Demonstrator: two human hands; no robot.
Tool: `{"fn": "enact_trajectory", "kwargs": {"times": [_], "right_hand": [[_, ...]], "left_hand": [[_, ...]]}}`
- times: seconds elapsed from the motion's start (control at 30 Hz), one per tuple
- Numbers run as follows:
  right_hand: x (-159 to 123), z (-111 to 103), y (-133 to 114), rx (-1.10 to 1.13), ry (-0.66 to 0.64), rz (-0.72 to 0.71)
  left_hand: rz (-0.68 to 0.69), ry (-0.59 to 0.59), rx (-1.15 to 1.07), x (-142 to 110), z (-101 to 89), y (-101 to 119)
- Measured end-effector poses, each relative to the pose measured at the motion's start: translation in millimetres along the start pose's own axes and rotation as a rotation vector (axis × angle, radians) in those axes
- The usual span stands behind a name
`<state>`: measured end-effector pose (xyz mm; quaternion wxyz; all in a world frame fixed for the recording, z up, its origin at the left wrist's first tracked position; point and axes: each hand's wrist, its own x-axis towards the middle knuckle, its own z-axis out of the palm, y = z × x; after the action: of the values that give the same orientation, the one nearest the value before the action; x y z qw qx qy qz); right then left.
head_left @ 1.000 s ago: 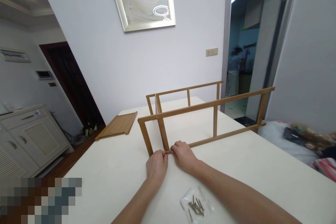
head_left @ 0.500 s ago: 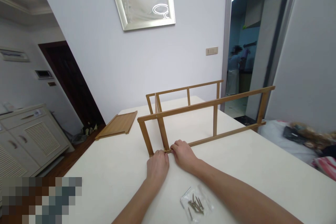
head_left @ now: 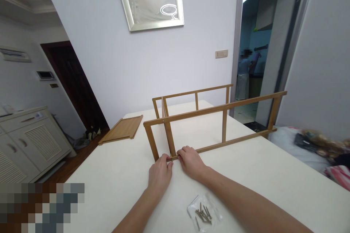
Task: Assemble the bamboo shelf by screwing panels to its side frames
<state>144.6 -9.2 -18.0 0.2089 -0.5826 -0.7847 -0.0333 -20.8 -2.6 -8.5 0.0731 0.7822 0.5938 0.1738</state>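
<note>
Curling around the near lower rail of a brown open wooden frame (head_left: 191, 114) on the white smooth-topped bench (head_left: 115, 174), the right hand (head_left: 191, 162) grips it; the left hand (head_left: 160, 174) touches the same rail near its left end, thumb apart from the fingers, and whether it pinches anything I cannot tell. The frame's far right end juts past the bench's right edge. A flat brown wooden panel (head_left: 121, 129) lies along the left edge, leaving bare surface before it. A clear plastic bag (head_left: 216, 211) of bronze-coloured screws (head_left: 203, 214) sits between the forearms.
</note>
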Motion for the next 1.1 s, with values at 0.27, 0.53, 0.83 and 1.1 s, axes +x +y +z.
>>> {"fn": "enact_trajectory", "kwargs": {"times": [0.27,0.53,0.83,1.1], "right_hand": [[-2.3,-9.5,-7.5,-0.183,0.087,-0.344],[6.2,-6.1,-14.1,-0.463,0.186,-0.700],[16.8,-4.1,-12.7,-0.489,0.183,-0.788],[21.1,-7.8,-21.0,-0.523,0.143,-0.805]], "left_hand": [[0.027,-0.021,0.077,3.6,-5.4,-6.4],[0.052,-0.049,0.090,8.5,-5.4,-7.8],[0.059,-0.064,0.041,9.6,-7.5,-10.9],[0.054,-0.080,0.039,11.9,-6.5,-12.4]]}}
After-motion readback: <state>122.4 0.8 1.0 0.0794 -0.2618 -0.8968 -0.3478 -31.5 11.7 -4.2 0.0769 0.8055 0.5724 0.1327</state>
